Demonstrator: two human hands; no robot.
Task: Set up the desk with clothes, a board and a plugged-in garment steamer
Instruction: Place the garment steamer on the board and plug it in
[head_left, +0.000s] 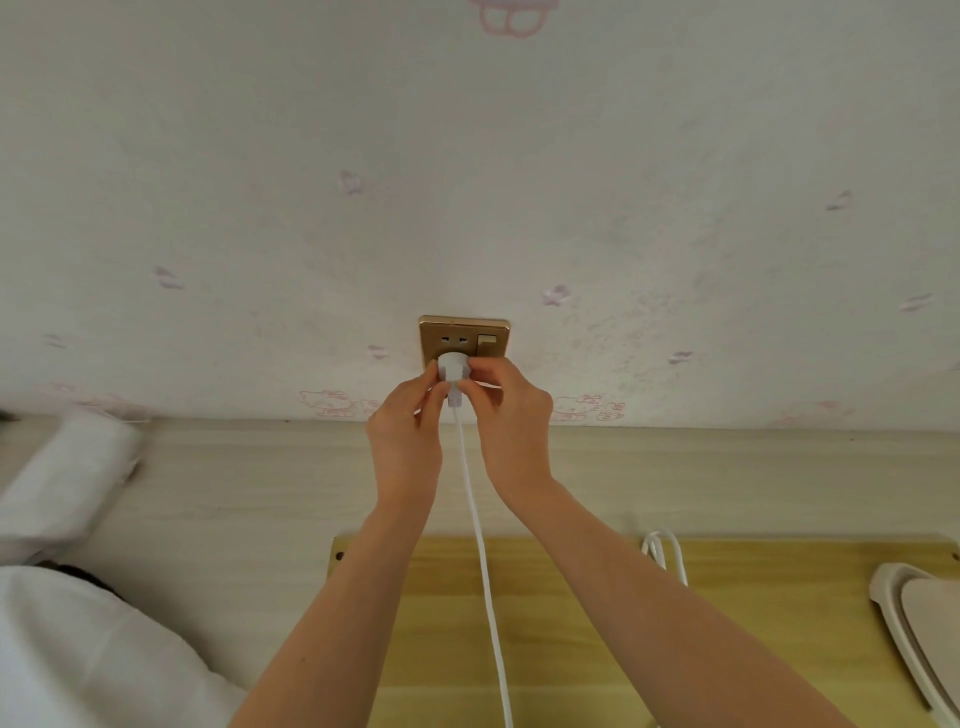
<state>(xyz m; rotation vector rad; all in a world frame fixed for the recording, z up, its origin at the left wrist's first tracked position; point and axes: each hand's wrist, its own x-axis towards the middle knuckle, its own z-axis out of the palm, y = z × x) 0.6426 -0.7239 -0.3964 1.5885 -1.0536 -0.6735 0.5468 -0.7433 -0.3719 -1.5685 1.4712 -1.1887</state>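
**White plastic plug at a brushed-gold socket**

White and hard-shelled, the plug (454, 370) sits against the lower half of the gold, metallic-looking socket plate (431, 338) on the wallpapered wall; whether its pins are fully home I cannot tell. The left hand (408, 431) and the right hand (511, 415) both pinch its rounded body, one from each side. It looks light, rigid and a little slick — best taken by the body, as here, never by the cord (480, 545), which is thin and limp and trails down over the yellow wooden board (441, 623). The board is flat, stiff and matte-grained, lying on the pale wood-look tabletop (234, 493). At the right edge rests a beige, smooth-shelled appliance (930, 623), probably the steamer; at the left lie soft white clothes (67, 488).
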